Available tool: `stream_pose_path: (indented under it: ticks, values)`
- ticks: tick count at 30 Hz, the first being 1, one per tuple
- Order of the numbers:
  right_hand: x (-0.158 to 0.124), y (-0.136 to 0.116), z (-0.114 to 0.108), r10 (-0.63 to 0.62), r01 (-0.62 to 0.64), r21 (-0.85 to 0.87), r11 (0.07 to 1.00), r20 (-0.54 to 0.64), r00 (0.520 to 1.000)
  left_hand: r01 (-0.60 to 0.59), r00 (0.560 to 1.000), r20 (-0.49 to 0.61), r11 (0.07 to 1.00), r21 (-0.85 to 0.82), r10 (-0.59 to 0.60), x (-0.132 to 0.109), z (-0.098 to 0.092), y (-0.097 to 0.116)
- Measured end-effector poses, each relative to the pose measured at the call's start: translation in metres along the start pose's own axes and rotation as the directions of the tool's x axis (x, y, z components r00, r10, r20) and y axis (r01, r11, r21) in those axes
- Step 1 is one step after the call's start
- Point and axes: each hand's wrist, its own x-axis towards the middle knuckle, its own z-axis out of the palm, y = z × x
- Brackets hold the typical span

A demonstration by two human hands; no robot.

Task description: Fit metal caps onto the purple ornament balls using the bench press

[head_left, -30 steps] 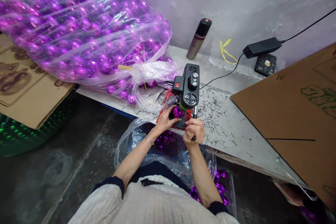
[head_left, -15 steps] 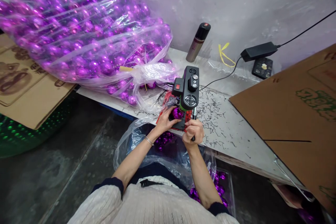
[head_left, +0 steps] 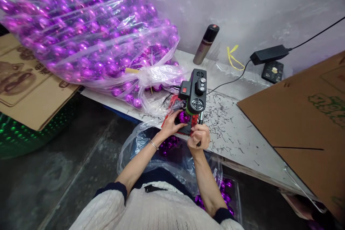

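A small black bench machine (head_left: 197, 91) with vents, knobs and a red switch stands near the table's front edge. Beneath its head sits a shiny purple ball (head_left: 184, 117), pinched between the thumb and fingers of my left hand (head_left: 171, 123). My right hand (head_left: 198, 137) is wrapped round the machine's lever handle (head_left: 201, 118), just right of the ball. The black base below is partly covered by my fingers, with red material around it. An open clear plastic bag (head_left: 129, 151) hangs under the front edge, with purple balls (head_left: 169, 144) inside.
A large clear bag of purple balls (head_left: 94, 36) fills the back left. A spray can (head_left: 206, 44), a power adapter (head_left: 269, 54) and a yellow tie (head_left: 234, 57) lie toward the wall. Dark scraps (head_left: 221, 122) litter the table (head_left: 242, 151). Cardboard (head_left: 296, 115) stands right; a carton (head_left: 35, 82) lies left.
The whole view has shifted slightly. Both hands keep their places, the left on the ball and the right on the lever handle; nothing else has visibly moved.
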Motion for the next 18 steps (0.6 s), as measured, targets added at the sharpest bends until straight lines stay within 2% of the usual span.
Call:
stream_pose_path:
  ticks: [4,6,8,10,12,14,16,18]
  values:
    - [0.038,-0.022,-0.010,0.181,-0.181,-0.019,0.983,0.034,0.983,-0.040,0.999,-0.022,0.998,0.055,0.041,-0.001,0.001,0.002]
    - [0.054,-0.030,-0.014,0.236,-0.236,-0.001,0.972,0.045,0.971,-0.134,0.989,-0.048,0.986,0.100,0.140,-0.013,-0.001,0.006]
    - [0.060,-0.033,-0.016,0.235,-0.236,0.013,0.972,0.049,0.971,-0.290,0.954,-0.028,0.945,0.152,0.297,-0.037,-0.004,0.011]
    - [0.055,-0.031,-0.017,0.210,-0.212,0.020,0.977,0.061,0.976,-0.404,0.914,0.062,0.890,0.212,0.401,-0.069,-0.009,0.013]
    - [0.045,-0.028,-0.016,0.186,-0.188,0.022,0.982,0.075,0.980,-0.406,0.913,0.148,0.868,0.285,0.379,-0.102,-0.012,0.014]
    - [0.035,-0.024,-0.015,0.170,-0.172,0.024,0.985,0.075,0.983,-0.401,0.913,0.226,0.852,0.335,0.340,-0.124,-0.015,0.013]
    - [0.030,-0.022,-0.015,0.161,-0.163,0.028,0.986,0.074,0.984,-0.410,0.908,0.247,0.839,0.358,0.339,-0.125,-0.018,0.013]
    - [0.029,-0.022,-0.015,0.154,-0.156,0.032,0.987,0.077,0.985,-0.407,0.914,0.167,0.830,0.382,0.371,-0.102,-0.024,0.011]
